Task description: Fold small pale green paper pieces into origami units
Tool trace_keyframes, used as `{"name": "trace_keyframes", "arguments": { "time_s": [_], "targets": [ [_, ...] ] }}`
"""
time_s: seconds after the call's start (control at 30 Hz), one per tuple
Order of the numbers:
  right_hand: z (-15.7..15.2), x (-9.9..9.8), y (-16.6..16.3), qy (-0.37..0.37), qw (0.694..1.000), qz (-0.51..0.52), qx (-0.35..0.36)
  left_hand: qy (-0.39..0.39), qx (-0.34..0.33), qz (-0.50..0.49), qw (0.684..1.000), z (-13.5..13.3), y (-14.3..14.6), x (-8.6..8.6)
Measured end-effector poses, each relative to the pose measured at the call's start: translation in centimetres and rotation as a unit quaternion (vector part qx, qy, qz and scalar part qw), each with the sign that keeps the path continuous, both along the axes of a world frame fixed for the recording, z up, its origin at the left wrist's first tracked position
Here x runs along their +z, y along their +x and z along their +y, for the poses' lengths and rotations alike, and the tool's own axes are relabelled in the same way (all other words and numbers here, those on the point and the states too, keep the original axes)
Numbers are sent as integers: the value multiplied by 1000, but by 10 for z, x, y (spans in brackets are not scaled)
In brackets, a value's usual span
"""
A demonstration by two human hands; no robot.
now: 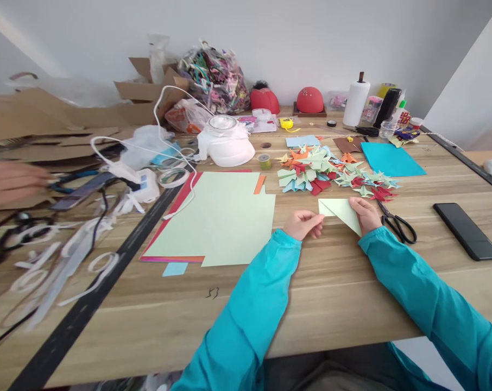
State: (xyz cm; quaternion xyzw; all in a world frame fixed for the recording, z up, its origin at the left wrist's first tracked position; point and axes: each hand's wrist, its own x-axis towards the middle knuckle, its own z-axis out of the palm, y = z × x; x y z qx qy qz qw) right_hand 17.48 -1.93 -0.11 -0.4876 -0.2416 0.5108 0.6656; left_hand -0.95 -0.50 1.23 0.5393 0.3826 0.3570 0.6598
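Observation:
A pale green sheet of paper (339, 210), folded so that it shows a diagonal edge, is held just above the table between my two hands. My left hand (303, 224) pinches its left edge between thumb and fingers. At the upper right of the paper, my right hand (365, 215) is closed on it, with the thumb on top. Black-handled scissors (398, 224) lie beside my right hand, their blades partly hidden. Beyond both hands is a heap of folded paper cranes (311, 171) in green, orange, red and blue.
Large green sheets (229, 222) over red ones lie to my left. A phone (468, 231) rests at the right. Turquoise paper (392, 159) lies behind the cranes. Another person's hand (13, 184) is at far left, near cables and a white power strip (146, 185).

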Motion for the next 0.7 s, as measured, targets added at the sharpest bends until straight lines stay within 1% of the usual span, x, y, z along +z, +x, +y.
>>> {"name": "trace_keyframes", "arguments": {
  "time_s": [0.07,0.13,0.23,0.27,0.33,0.4,0.47,0.57,0.63,0.7],
  "targets": [
    [-2,1,-4,16,1000,13,5,-8,-10,-3,1000,-4,6,-1],
    [-5,2,-9,30,999,27,32,-15,-13,-10,1000,-6,10,-3],
    [-10,3,-16,32,997,12,74,-12,-16,-9,1000,-6,11,-7],
    [-11,3,-17,30,996,-2,85,0,-7,-2,1000,-5,10,-8],
    [-14,2,-19,31,992,-49,109,46,42,23,998,-2,9,-11],
    [-15,1,-19,33,985,-110,128,57,91,23,994,1,7,-13],
    [-16,0,-18,33,977,-161,136,23,119,-9,993,4,7,-14],
    [-16,1,-18,35,973,-188,132,-15,140,-64,988,6,8,-15],
    [-17,2,-19,43,974,-186,121,-14,139,-88,986,6,9,-14],
    [-17,3,-20,49,977,-176,111,-17,119,-101,988,5,9,-12]
  ]
}}
